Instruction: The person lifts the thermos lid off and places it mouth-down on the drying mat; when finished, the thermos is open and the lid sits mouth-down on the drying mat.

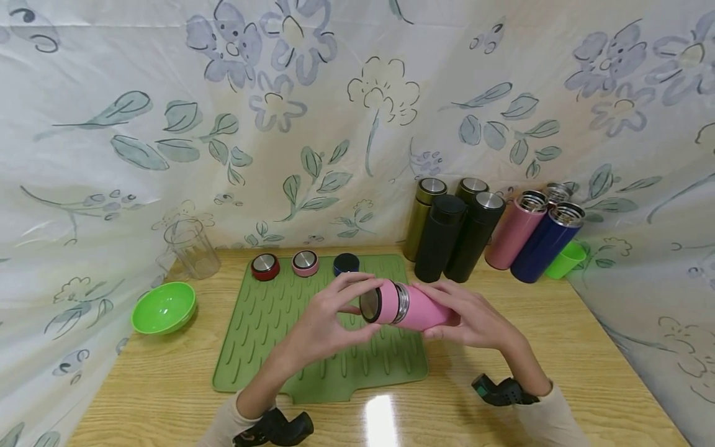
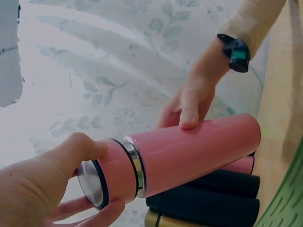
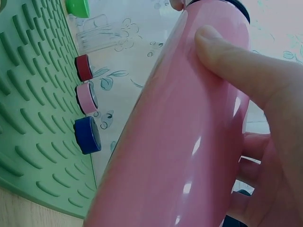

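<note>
A pink thermos bottle (image 1: 420,309) lies tilted on its side in the air above the green mat (image 1: 268,341). My left hand (image 1: 328,315) grips its pink lid (image 2: 119,170), thumb on one side and fingers on the other. The lid has a steel top and black rim; a steel neck ring (image 2: 136,163) shows between it and the body. Around the bottle's body curls my right hand (image 1: 475,315), thumb on the near side in the right wrist view. Whether the lid is still threaded on, I cannot tell.
Red (image 1: 265,267), pink (image 1: 305,263) and blue lids (image 1: 346,263) sit along the mat's back edge. Capped dark bottles (image 1: 441,239) stand behind right, beside lidless pink (image 1: 515,231) and blue bottles (image 1: 547,243) and a green cup (image 1: 566,259). A green bowl (image 1: 164,308) and clear jug (image 1: 192,248) stand left.
</note>
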A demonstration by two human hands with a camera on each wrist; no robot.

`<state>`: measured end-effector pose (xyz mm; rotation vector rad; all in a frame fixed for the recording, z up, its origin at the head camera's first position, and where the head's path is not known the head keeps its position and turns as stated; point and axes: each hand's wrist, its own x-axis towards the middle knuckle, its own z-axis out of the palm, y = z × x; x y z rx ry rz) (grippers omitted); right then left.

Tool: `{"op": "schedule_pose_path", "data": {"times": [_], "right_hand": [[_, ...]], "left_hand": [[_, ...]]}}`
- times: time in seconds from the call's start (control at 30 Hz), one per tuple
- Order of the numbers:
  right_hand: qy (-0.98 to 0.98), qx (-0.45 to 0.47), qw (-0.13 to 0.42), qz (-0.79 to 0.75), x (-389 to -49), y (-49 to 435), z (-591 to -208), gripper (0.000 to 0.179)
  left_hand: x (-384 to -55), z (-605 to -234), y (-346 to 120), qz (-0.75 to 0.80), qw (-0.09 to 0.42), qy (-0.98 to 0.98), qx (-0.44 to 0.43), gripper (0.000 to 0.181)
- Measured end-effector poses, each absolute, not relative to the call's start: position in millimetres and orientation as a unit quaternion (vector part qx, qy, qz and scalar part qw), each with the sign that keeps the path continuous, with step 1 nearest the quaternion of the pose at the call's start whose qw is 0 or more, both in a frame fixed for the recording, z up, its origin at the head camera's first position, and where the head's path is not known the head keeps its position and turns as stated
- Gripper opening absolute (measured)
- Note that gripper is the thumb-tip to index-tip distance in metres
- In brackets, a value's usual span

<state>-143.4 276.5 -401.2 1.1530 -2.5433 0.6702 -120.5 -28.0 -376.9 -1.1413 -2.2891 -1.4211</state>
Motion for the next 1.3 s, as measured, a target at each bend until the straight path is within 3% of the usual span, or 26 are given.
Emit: {"op": "schedule_pose_path", "data": {"times": [0.73, 1.0, 1.3], "right_hand": [[-0.883, 0.38, 0.14, 0.238, -148.5, 283.2, -401.6, 0.082], [-0.879, 0.271, 0.111, 0.377, -151.8, 288.4, -398.7, 0.083], [-0.855, 0.164, 0.242, 0.427, -146.5, 315.3, -377.8, 0.076]], "left_hand": [[-124.0, -375.0, -34.8, -0.49, 0.144, -0.786, -0.348, 0.06], [-127.3, -376.7, -36.9, -0.42, 0.096, -0.857, -0.284, 0.059], [-139.8, -396.4, -28.3, -0.281, 0.14, -0.904, -0.291, 0.053]]}}
